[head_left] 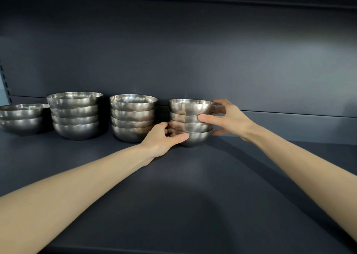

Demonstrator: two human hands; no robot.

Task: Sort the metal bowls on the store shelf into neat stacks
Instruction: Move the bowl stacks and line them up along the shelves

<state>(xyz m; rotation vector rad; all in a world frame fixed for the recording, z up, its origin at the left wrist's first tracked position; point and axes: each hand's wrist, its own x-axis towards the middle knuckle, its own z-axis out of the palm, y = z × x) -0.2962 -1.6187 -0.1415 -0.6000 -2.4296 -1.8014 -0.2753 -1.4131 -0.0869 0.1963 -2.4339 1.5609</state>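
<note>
Several stacks of shiny metal bowls stand in a row on the dark shelf [193, 186]. The rightmost stack of small bowls [190, 126] is held from both sides. My left hand [164, 139] grips its bottom bowl, thumb across the front and fingers behind the left side. My right hand [226, 118] grips the right side, thumb on the second bowl's front, fingers spread from the top rim down to the lowest bowl. To the left stand a medium stack [133, 116], a larger stack [75, 114] and a low stack of two wide bowls [22, 118].
The shelf's dark back panel [193, 60] rises right behind the stacks. A perforated upright [5, 81] shows at the far left edge. Bare shelf surface stretches to the right of the small stack and toward the front edge [173, 251].
</note>
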